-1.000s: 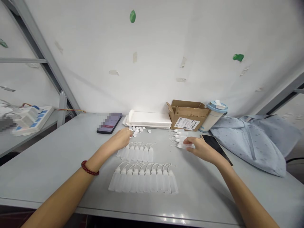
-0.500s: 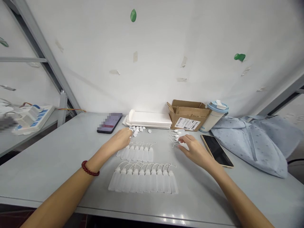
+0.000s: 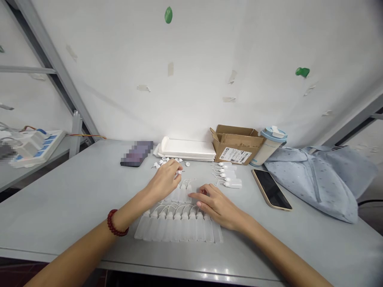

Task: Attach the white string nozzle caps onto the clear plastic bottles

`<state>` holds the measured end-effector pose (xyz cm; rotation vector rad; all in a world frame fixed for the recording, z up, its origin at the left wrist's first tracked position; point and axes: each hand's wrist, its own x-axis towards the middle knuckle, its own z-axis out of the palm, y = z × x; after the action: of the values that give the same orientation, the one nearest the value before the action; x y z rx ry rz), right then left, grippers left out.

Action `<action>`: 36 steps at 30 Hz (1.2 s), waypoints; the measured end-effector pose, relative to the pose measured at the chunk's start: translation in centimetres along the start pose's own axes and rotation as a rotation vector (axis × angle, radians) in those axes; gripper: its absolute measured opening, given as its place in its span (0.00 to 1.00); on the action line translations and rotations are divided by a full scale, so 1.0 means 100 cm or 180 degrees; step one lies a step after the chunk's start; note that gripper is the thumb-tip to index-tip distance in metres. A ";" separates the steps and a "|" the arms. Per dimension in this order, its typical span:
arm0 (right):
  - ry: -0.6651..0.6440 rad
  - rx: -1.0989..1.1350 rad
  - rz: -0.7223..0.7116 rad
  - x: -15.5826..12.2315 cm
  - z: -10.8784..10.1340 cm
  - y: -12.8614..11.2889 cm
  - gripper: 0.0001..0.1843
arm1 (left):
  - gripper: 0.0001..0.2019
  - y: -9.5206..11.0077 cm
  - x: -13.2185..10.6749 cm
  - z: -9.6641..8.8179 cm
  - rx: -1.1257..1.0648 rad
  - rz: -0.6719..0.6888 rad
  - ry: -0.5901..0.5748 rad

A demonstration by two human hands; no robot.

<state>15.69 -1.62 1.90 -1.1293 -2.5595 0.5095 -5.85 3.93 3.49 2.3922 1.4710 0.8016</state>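
Note:
Two rows of small translucent dropper bottles lie on the grey table: a near row (image 3: 176,228) and a far row (image 3: 182,192). My left hand (image 3: 164,182), with a red bead bracelet on its wrist, hovers over the far row with thumb and fingers pinched on a small white cap (image 3: 178,172). My right hand (image 3: 216,204) rests with fingers stretched flat on the right end of the far row. A few more bottles (image 3: 229,175) lie to the right, and loose white caps (image 3: 167,162) are scattered behind.
A stack of white trays (image 3: 188,149), an open cardboard box (image 3: 236,149) and a blue-lidded cup (image 3: 269,151) stand at the back. One phone (image 3: 137,153) lies at left, another (image 3: 271,188) at right beside a light blue cloth bag (image 3: 323,179). A power strip (image 3: 32,145) sits far left.
My right hand left the loose bottles on the right and moved left onto the far row. My left hand lifted from the caps with one pinched in its fingers.

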 end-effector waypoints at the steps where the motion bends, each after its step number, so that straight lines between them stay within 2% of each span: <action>1: -0.0007 0.0001 -0.0005 0.000 -0.001 0.000 0.20 | 0.07 0.003 -0.001 0.001 -0.0064 -0.0010 -0.0022; 9: -0.0063 -0.0005 0.0039 0.007 0.001 -0.003 0.20 | 0.06 0.011 -0.002 0.004 -0.0260 0.0033 -0.0033; 15: -0.0076 -0.0125 0.0102 0.009 0.000 0.003 0.20 | 0.06 0.012 -0.001 -0.001 -0.0696 -0.0275 0.0057; 19: 0.0065 -0.0227 0.0200 0.008 -0.001 0.013 0.18 | 0.09 0.013 0.000 -0.003 -0.1331 -0.0721 -0.0191; 25: 0.0622 -0.0027 0.0331 0.002 -0.002 0.025 0.12 | 0.10 0.021 0.001 -0.007 -0.2402 -0.1086 -0.0631; 28: 0.0819 0.0049 0.0115 0.000 -0.004 0.021 0.09 | 0.08 0.025 -0.001 -0.008 -0.2610 -0.1175 -0.0729; 32: 0.0834 0.0112 -0.0253 -0.004 -0.008 0.006 0.08 | 0.09 0.025 -0.002 -0.006 -0.2861 -0.1227 -0.0815; 36: 0.0745 0.0526 -0.0222 -0.008 -0.011 -0.006 0.06 | 0.11 0.019 -0.002 -0.001 -0.3295 -0.1115 -0.0830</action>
<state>16.27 -2.33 3.02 -0.9768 -2.3009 0.5274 -4.51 2.79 4.35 1.3572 0.9535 0.8290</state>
